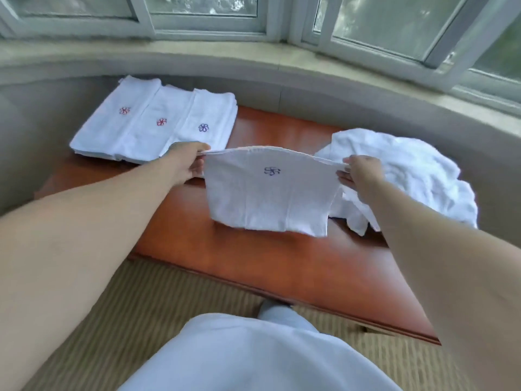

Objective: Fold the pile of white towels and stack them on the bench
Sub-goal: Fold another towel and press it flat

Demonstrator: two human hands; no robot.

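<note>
Towel [267, 198] white, folded, blue emblem, hanging from hands.

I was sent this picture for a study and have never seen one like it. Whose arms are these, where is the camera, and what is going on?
There is no machine: a person wears a camera on the head, looking down at their own arms. The left hand and right hand each pinch a top corner of a half-folded towel, holding it up over a wooden bench. Folded towels lie at the bench's far left; an unfolded pile lies at its right.
</note>
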